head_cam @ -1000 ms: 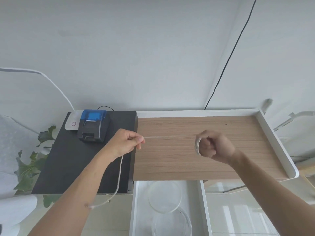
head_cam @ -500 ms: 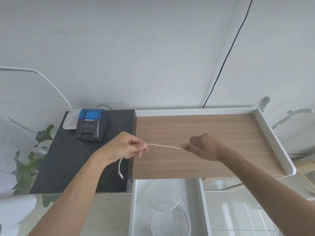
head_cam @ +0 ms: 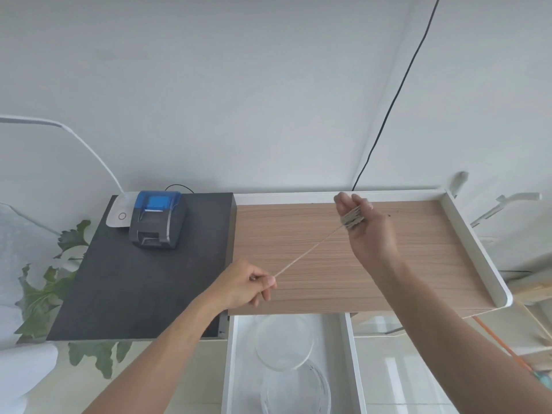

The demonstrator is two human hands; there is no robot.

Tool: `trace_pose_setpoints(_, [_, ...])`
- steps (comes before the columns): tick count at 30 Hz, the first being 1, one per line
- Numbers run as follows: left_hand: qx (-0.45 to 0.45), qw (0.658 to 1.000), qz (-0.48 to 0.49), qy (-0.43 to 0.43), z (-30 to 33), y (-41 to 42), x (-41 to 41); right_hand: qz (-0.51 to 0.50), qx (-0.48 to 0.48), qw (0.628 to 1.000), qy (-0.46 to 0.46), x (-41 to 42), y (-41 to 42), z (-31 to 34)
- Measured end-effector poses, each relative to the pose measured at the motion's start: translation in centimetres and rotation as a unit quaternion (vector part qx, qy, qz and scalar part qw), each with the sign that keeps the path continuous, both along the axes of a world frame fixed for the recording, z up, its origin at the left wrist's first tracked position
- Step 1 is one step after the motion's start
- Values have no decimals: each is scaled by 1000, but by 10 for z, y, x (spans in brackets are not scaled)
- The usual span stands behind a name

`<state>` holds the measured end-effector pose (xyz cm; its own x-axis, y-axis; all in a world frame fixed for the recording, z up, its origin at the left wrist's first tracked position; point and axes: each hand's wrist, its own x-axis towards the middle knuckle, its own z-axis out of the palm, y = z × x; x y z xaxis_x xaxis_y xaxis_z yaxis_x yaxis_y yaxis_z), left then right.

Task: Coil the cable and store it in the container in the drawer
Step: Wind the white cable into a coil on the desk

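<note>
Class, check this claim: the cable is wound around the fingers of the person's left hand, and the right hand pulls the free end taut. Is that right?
The hands are swapped. The head view shows the cable wound around the right hand's fingers, and the left hand pulls the free end taut.
</note>
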<state>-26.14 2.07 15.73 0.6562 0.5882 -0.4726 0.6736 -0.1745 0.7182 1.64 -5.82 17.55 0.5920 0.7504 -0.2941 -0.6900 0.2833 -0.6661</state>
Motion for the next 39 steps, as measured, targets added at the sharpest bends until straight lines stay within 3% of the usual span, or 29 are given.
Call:
trace_pose_setpoints(1, [-19,1000,-17,-11,5,-4,0,22,-67,987,-146,-1,2,-7])
trace_pose_setpoints(2, [-37,998,-38,-22,11,-7,0,65,-119,946,-294,-1,1,-14])
trace_pose_setpoints(3, [-52,997,-59,-28,18,-7,1,118,-144,883,-430,-1,-3,-19])
trace_pose_setpoints(5, [-75,993,-82,-38,29,-2,0,231,-141,721,-638,2,-12,-26])
trace_pose_setpoints(7, [-91,992,-65,-51,35,8,-3,325,-126,565,-748,5,-20,-30])
trace_pose_setpoints(8, [-92,993,-52,-54,37,14,-6,343,-135,509,-778,4,-25,-30])
trace_pose_setpoints(9, [-88,994,-41,-56,37,20,-8,335,-135,472,-804,1,-29,-31])
trace_pose_setpoints(12, [-94,992,4,-79,36,31,-9,247,-86,416,-871,-11,-34,-38])
trace_pose_setpoints(17, [-93,979,109,-144,32,33,3,191,-67,396,-896,-28,-36,-37])
trace_pose_setpoints(23, [-53,962,198,-182,16,25,21,147,-83,456,-874,-44,-37,-37])
trace_pose_setpoints(27, [-60,958,202,-195,3,21,30,135,-78,471,-868,-49,-36,-36])
trace_pose_setpoints(33, [44,993,96,-48,-38,14,24,122,-92,479,-865,-47,-44,-45])
trace_pose_setpoints(39, [124,983,-31,135,-108,1,17,121,-88,490,-859,-35,-54,-59])
